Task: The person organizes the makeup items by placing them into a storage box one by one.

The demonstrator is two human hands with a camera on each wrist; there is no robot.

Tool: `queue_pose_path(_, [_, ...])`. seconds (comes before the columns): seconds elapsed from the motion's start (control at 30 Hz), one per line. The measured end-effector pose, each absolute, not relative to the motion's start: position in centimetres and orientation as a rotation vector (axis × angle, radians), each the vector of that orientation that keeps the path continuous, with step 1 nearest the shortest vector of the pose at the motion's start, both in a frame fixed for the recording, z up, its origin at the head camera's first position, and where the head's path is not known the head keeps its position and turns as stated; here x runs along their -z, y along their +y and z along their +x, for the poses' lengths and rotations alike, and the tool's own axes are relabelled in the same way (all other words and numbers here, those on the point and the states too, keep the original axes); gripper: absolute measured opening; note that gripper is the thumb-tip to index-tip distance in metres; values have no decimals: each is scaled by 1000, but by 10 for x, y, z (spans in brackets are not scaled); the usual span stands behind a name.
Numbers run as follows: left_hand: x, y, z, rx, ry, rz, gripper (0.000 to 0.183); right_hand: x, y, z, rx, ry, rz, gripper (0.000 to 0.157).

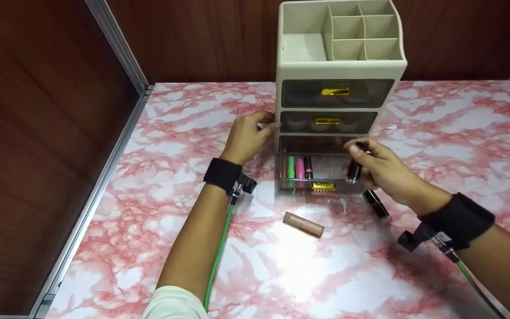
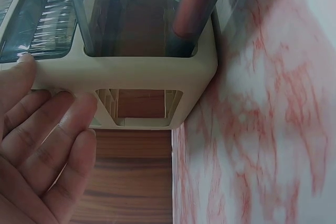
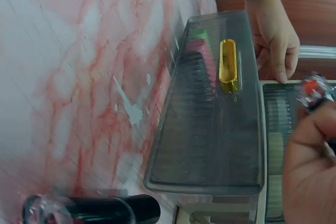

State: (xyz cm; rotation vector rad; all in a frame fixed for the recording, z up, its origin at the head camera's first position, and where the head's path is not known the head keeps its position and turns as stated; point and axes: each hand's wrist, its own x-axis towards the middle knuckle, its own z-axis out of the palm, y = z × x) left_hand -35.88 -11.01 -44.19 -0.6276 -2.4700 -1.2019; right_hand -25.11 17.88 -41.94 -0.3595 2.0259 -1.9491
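Note:
A cream drawer organizer stands at the back of the table, its bottom drawer pulled out. My left hand touches the organizer's left side, thumb at the front edge and fingers fairly straight against the side wall. Above the drawer's right part, my right hand holds a black lipstick tube with a clear end; a red tip shows through that end in the right wrist view. Inside the drawer, at its left, lie a green tube, a pink tube and a black tube with a reddish band.
A brown tube lies on the marbled table in front of the drawer. Another black tube lies by the drawer's right front corner. Two upper drawers with gold handles are closed. A wooden panel borders the left.

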Motion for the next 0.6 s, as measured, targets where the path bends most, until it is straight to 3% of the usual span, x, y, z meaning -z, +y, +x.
queue_pose_path(0.33, [442,-111,-359,1194,-2478,-615,22,415,174,-256,1907,1954,-472,51])
queue_pose_path(0.6, [442,-110,-359,1201,-2489,-604,22,410,162,-266,1898,2169,-360,59])
